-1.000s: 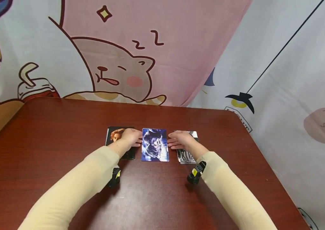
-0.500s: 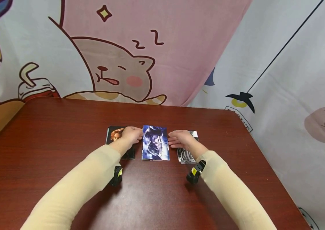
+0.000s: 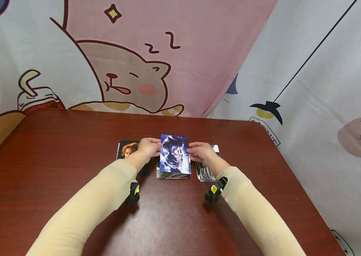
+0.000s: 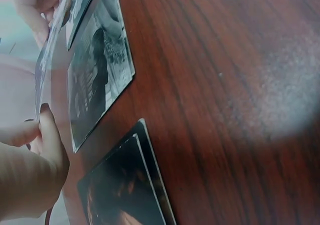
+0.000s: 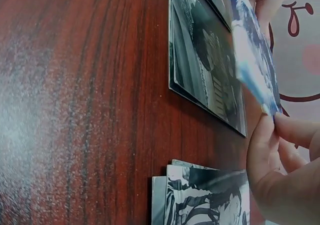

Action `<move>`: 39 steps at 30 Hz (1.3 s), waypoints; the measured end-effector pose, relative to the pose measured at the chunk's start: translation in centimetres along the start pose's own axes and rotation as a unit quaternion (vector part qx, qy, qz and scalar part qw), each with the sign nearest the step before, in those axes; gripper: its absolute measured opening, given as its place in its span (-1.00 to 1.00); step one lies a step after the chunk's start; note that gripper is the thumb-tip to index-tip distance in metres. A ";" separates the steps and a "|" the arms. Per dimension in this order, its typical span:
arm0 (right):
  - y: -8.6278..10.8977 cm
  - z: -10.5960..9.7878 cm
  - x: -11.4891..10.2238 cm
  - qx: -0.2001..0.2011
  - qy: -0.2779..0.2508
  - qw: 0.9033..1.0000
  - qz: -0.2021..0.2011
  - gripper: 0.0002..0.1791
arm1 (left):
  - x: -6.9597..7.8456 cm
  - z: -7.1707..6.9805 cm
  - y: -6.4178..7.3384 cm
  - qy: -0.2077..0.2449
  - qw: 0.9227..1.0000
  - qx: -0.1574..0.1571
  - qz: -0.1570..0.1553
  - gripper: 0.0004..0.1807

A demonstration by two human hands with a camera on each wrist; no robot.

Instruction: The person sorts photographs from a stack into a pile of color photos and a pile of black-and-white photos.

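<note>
A blue-and-white photo card [image 3: 175, 154] is held up between both hands, above the middle pile of cards [image 3: 172, 175]. My left hand [image 3: 148, 148] pinches its left edge; in the left wrist view thumb and finger meet on the thin card [image 4: 45, 70]. On the opposite edge, my right hand [image 3: 203, 153] pinches it with thumb and fingers, as the right wrist view shows on the card [image 5: 255, 55]. The black-and-white picture on top of the middle pile [image 5: 200, 60] shows beneath. Most of that pile is hidden in the head view.
Left of the middle lies a dark pile of cards [image 3: 123, 151] with a red-haired portrait, partly behind my left hand. A black-and-white pile [image 3: 206, 174] lies under my right hand. The brown table [image 3: 167, 220] ends at a cartoon-printed cloth [image 3: 219, 42].
The blue card has risen off the middle pile and shifted slightly right, uncovering a black-and-white card below. My left hand has moved right and away from me with it; the right barely moved.
</note>
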State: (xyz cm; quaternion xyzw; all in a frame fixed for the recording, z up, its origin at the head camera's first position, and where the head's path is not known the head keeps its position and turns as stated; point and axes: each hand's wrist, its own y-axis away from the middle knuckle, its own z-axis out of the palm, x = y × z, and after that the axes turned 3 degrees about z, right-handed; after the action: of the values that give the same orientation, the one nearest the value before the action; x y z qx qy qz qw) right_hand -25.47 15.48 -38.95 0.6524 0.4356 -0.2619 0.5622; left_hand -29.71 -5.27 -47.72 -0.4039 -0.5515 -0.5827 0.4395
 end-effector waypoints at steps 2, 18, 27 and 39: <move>-0.1 0.0 0.0 0.001 0.000 1.000 0.001 -0.57 | -4.8 -1.2 -6.1 0.032 0.999 -0.031 0.008 -0.59; 0.6 0.2 -0.8 -0.011 -0.015 1.000 -0.004 -0.62 | 8.0 -0.4 8.3 -0.039 0.997 -0.045 -0.055 -0.58; 0.6 0.7 -1.1 -0.022 -0.015 1.000 -0.010 -0.62 | 8.4 -1.1 8.6 -0.079 0.994 -0.044 -0.067 -0.60; 0.8 2.2 -1.6 -0.023 -0.031 0.999 -0.015 -0.69 | 8.9 -2.5 8.9 -0.102 0.991 -0.052 -0.062 -0.59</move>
State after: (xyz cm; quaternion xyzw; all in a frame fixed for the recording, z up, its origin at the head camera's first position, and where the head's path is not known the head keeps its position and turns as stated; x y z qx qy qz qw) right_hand -25.23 12.96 -37.66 0.6244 0.4333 -0.2800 0.5865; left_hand -23.74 -8.42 -36.82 -0.4486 -0.5868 -0.5923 0.3219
